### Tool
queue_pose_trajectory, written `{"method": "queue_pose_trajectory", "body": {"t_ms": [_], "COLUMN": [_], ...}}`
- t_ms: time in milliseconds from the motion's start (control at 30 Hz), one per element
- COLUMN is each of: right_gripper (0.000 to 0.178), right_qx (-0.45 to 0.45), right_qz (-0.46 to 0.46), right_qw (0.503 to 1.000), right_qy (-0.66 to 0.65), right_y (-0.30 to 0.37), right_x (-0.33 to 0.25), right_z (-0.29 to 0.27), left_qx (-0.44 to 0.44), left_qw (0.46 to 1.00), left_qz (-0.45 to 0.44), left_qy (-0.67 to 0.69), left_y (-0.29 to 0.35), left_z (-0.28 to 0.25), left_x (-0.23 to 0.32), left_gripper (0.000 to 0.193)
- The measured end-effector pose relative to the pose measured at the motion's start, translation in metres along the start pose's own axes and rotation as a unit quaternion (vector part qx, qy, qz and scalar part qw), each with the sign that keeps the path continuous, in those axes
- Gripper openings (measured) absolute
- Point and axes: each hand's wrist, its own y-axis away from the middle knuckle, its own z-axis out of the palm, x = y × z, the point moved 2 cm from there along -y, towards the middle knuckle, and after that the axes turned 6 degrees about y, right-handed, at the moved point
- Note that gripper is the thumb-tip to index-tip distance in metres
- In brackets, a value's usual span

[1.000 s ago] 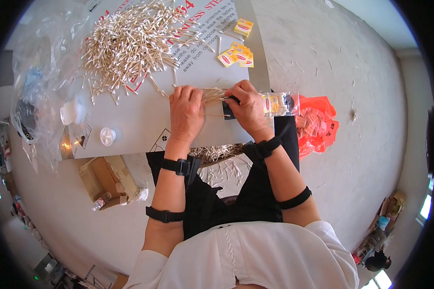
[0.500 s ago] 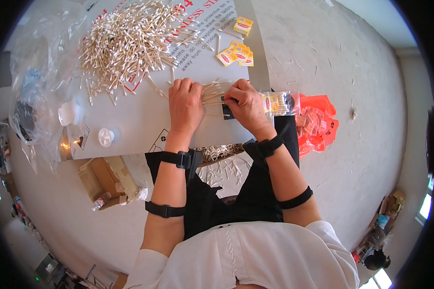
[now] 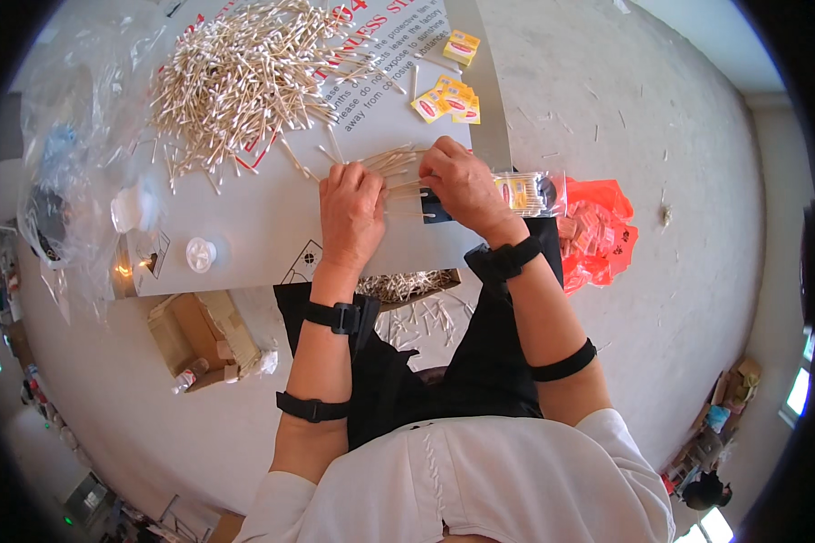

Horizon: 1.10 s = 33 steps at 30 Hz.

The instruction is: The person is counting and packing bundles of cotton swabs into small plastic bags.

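My left hand (image 3: 353, 210) is palm down over the table, its fingers curled and closed on the ends of a few cotton swabs. To its right my right hand (image 3: 465, 185) pinches at the other ends, with thumb and fingers together. Between and just beyond my fingertips lies a small loose bundle of cotton swabs (image 3: 394, 162). A dark flat piece (image 3: 435, 210) shows partly under my right hand. Beside that hand, at the table's right edge, is a clear packet of cotton swabs (image 3: 522, 193) with a yellow label. My fingers hide part of the held swabs.
A large heap of cotton swabs (image 3: 244, 81) covers the table's far left. Yellow cards (image 3: 448, 101) and a yellow stack (image 3: 461, 47) lie far right. A white spool-like piece (image 3: 199, 255) stands near left. A red bag (image 3: 607, 240) and cardboard box (image 3: 201, 342) flank the table.
My right hand has moved slightly up and away from me, while my left has drawn a little nearer. More of the small swab bundle shows between them.
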Motion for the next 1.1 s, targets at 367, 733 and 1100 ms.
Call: {"method": "queue_pose_trajectory", "body": {"t_ms": [367,733,1100], "right_gripper": [0.010,0.008,0.013], "right_qx": [0.088,-0.010,-0.053], "right_qz": [0.052,0.016,0.049], "right_qw": [0.994,0.999,0.996], "right_qy": [-0.035,-0.033,-0.046], "right_y": [0.000,0.007,0.003], "right_x": [-0.004,-0.011,-0.012], "right_z": [0.004,0.003,0.002], "left_qx": [0.006,0.029,0.015], "left_qw": [1.000,0.999,1.000], "left_qz": [0.008,0.021,0.025], "left_qy": [-0.027,-0.009,0.004], "left_y": [-0.011,0.009,0.013], "left_z": [-0.001,-0.003,-0.008], "left_x": [-0.008,0.001,0.001], "left_gripper": [0.012,0.014,0.020]}}
